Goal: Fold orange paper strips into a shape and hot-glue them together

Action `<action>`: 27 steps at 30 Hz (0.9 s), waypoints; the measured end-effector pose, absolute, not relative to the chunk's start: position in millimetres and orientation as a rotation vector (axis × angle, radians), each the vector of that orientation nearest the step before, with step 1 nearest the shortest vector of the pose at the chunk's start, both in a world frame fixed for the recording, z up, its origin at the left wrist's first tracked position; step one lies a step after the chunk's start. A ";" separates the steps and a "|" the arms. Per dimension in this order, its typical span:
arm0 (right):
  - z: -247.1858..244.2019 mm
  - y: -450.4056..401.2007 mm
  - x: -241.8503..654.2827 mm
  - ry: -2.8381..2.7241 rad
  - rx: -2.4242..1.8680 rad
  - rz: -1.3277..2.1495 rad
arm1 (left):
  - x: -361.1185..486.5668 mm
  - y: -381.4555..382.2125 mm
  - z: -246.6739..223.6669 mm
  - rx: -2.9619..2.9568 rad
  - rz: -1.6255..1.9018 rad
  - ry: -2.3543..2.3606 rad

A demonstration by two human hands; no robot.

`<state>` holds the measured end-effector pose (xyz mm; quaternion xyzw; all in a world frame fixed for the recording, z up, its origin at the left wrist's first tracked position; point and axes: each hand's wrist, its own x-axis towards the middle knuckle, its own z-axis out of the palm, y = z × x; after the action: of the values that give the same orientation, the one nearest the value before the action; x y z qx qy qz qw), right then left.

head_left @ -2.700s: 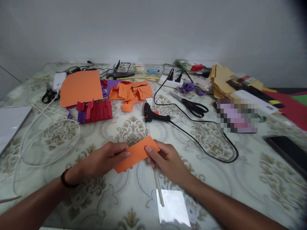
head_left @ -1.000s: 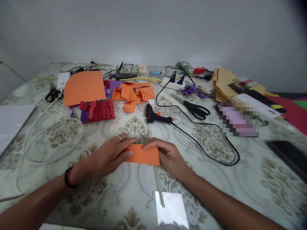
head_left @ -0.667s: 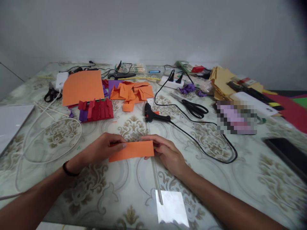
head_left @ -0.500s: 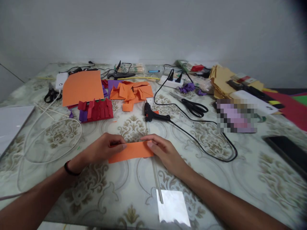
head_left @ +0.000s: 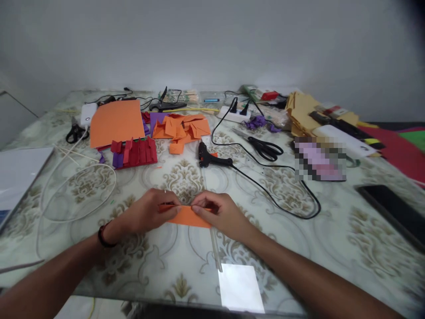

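An orange paper strip (head_left: 189,217) is held near the front middle of the table, between both hands. My left hand (head_left: 156,210) pinches its upper edge toward the left, thumb on the near face. On the right part of the same edge, my right hand (head_left: 221,215) pinches the paper with thumb and fingers. The two thumbs are a short gap apart. Beyond the hands lies a black glue gun (head_left: 214,158). Folded red paper pieces (head_left: 139,153) and folded orange pieces (head_left: 181,129) rest farther back to the left.
Black-handled scissors (head_left: 265,148) and a looping black cable lie right of the glue gun, near a white power strip (head_left: 234,114). A dark phone (head_left: 392,210) is at the right. Orange sheets (head_left: 117,124) and a white cable (head_left: 114,186) are on the left.
Both hands have moved closer together along the strip's upper edge. My right thumb has shifted left, and the strip now tilts slightly down toward the right.
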<state>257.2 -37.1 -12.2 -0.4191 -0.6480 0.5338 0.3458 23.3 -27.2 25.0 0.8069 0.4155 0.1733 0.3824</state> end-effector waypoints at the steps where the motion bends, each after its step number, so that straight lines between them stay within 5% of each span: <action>1: -13.1 -37.0 256.3 -1.686 -1.083 1.380 | 23.8 -28.2 24.5 2.070 0.453 1.058; 27: -6.6 -31.1 260.1 -1.731 -1.012 1.280 | 3.0 -16.1 40.3 2.113 0.646 1.044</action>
<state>260.1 -31.1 -6.6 -0.3949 -0.6754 0.4994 0.3720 3.0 -16.1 40.3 0.8127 0.4013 0.2483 0.3418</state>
